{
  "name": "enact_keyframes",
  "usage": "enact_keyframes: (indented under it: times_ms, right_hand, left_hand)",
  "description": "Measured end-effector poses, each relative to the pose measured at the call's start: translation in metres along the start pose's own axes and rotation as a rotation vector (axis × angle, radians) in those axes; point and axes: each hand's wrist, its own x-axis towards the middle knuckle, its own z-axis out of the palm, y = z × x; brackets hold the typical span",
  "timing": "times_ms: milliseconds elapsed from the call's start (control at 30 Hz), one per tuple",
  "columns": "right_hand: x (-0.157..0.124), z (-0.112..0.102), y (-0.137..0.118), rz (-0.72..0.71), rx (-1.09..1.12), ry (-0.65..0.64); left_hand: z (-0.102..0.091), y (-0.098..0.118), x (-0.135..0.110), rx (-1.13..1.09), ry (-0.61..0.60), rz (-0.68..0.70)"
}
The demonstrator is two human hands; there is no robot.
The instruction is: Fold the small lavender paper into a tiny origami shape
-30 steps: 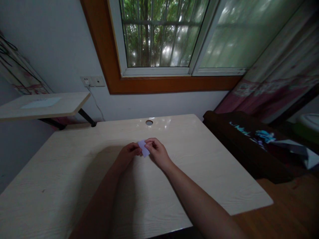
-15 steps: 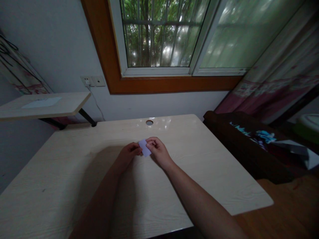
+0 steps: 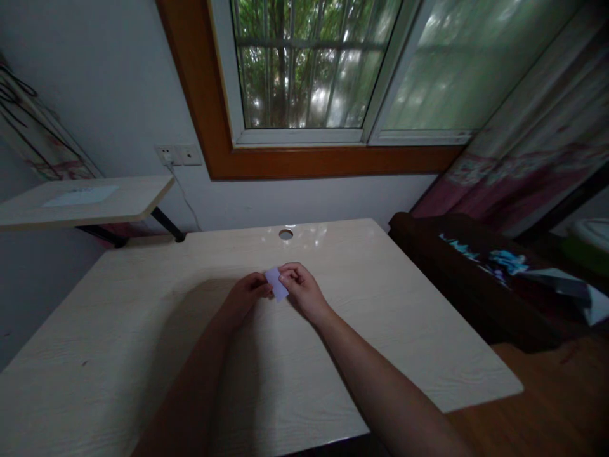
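A small pale lilac piece of folded paper [image 3: 276, 282] is held between both hands just above the light wooden table [image 3: 143, 330]. My left hand [image 3: 246, 293] pinches its left edge with curled fingers. My right hand [image 3: 302, 291] pinches its right edge, fingers bent over the top. Both hands meet near the middle of the table, a little short of the round cable hole [image 3: 285, 234].
A second small table [image 3: 80, 202] with a pale sheet on it stands at the back left, under a wall socket [image 3: 177, 154]. A window is above the table. A dark wooden piece of furniture with cloth [image 3: 480, 266] stands to the right, beside a curtain.
The hands and the paper stay in almost the same place; the paper has only shifted slightly between the fingers.
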Motion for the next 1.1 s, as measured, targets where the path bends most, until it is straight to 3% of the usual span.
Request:
enact_keyframes:
  times_ms: [1100]
  right_hand:
    - [-0.0008, 0.0018, -0.0061, 0.009, 0.016, 0.009]
  left_hand:
    - [-0.0017, -0.0028, 0.0007, 0.013, -0.008, 0.013]
